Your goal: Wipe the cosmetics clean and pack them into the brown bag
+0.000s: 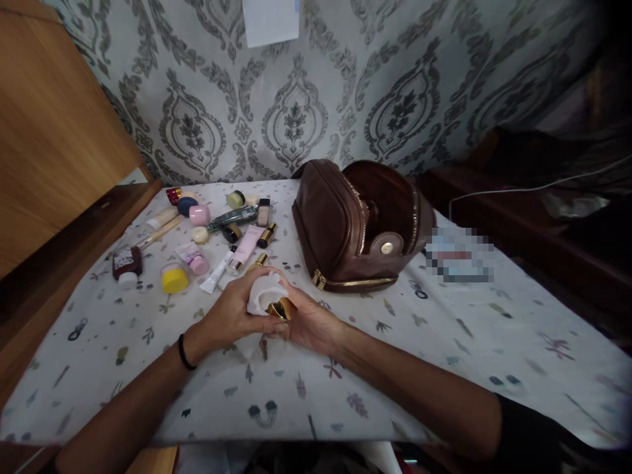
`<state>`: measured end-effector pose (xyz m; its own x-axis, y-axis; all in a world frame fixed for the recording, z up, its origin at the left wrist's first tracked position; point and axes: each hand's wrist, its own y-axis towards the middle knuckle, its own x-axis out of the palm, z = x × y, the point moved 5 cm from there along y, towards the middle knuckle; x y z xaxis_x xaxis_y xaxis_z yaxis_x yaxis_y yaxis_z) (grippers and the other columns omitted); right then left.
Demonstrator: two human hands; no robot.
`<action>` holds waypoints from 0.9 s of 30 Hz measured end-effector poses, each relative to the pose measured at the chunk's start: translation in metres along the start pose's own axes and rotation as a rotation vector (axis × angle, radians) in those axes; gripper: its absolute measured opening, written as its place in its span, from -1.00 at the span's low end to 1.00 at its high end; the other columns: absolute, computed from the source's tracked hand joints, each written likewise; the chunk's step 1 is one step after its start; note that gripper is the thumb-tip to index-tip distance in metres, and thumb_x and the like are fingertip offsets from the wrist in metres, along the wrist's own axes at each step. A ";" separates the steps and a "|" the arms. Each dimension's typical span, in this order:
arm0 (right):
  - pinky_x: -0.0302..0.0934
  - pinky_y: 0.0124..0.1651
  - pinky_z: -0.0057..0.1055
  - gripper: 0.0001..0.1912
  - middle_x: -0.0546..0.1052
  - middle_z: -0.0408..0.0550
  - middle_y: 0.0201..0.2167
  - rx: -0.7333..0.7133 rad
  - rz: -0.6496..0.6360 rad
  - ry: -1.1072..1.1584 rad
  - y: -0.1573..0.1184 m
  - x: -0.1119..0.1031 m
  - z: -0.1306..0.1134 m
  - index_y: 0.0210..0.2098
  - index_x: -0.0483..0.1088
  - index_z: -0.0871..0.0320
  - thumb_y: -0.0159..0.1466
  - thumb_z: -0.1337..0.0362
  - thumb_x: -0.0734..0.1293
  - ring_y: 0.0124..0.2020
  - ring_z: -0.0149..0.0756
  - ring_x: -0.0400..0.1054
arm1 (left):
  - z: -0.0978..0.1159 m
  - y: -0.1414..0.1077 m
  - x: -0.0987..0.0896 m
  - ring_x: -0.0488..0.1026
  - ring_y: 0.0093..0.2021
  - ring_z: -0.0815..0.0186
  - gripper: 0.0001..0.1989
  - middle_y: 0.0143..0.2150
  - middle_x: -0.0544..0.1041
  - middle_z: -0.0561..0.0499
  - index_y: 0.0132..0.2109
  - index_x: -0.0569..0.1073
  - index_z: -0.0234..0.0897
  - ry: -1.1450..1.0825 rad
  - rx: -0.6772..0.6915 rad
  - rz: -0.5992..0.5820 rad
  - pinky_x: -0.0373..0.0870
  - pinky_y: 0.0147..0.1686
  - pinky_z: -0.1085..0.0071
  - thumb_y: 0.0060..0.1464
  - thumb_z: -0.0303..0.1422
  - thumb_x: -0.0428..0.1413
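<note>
The left hand (239,308), with one black band (184,353) at its wrist, was curled around one crumpled white cloth (266,284); the right hand (313,322) gripped one shiny gold object (282,309) against it, partly hidden. From the hands, one brown leather bag with gold zips (336,230) gaped between one and two o'clock. Three tubes lay leftward: one pale pink tube (248,242) at eleven, one slim white tube (216,272) and one small pink-capped tube (191,255) at ten. Between nine and ten sat one squat yellow-lidded jar (174,279) and, farther out, one dark brown white-capped bottle (127,262). All rested on one white patterned tablecloth (197,401).
</note>
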<state>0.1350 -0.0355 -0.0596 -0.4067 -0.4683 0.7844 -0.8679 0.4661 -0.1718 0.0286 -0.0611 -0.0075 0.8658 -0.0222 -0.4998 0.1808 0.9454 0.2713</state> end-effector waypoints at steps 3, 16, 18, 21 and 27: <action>0.29 -0.37 -0.52 -0.66 0.52 -0.17 -0.42 0.018 0.034 0.067 0.000 0.000 0.000 -0.27 0.45 0.15 0.26 -0.02 0.42 -0.44 -0.43 0.37 | 0.001 -0.002 0.000 0.49 0.02 0.06 -0.36 0.02 0.54 -0.14 0.11 0.39 -0.22 0.132 0.054 0.105 0.42 0.02 0.19 -0.03 0.02 0.29; 0.30 -0.44 -0.49 -0.47 0.52 -0.16 -0.39 -0.041 -0.036 -0.081 -0.002 0.003 0.005 -0.23 0.44 0.14 0.09 -0.18 0.48 -0.44 -0.40 0.36 | 0.004 -0.006 -0.004 0.49 -0.08 0.15 -0.58 -0.14 0.54 -0.08 -0.08 0.47 -0.27 0.124 0.103 0.139 0.38 0.00 0.26 0.33 -0.05 -0.10; 0.29 -0.46 -0.51 -0.44 0.50 -0.18 -0.41 -0.042 -0.054 -0.106 -0.003 0.005 0.004 -0.22 0.43 0.14 0.07 -0.20 0.48 -0.46 -0.42 0.35 | 0.002 -0.005 -0.005 0.50 -0.10 0.16 -0.57 -0.21 0.55 -0.05 -0.13 0.49 -0.27 0.091 0.028 0.154 0.39 0.01 0.26 0.35 -0.06 -0.13; 0.26 -0.49 -0.53 -0.44 0.48 -0.19 -0.43 -0.039 -0.072 -0.144 -0.003 0.007 0.003 -0.23 0.41 0.15 0.09 -0.21 0.46 -0.47 -0.44 0.34 | -0.002 -0.004 -0.008 0.46 0.06 0.11 -0.58 -0.08 0.56 -0.08 0.02 0.45 -0.28 0.072 -0.082 0.250 0.31 0.16 0.20 0.32 -0.06 -0.07; 0.22 -0.52 -0.53 -0.36 0.48 -0.20 -0.43 -0.040 -0.044 -0.155 -0.004 0.007 0.002 -0.11 0.38 0.12 0.07 -0.24 0.46 -0.49 -0.43 0.33 | -0.002 -0.003 -0.005 0.40 0.16 0.08 -0.51 0.14 0.49 -0.13 0.19 0.36 -0.26 -0.005 -0.160 0.258 0.26 0.23 0.16 0.29 -0.05 -0.02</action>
<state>0.1350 -0.0420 -0.0546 -0.4100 -0.5975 0.6892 -0.8753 0.4702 -0.1130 0.0228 -0.0635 -0.0080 0.8759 0.2245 -0.4271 -0.1212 0.9592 0.2556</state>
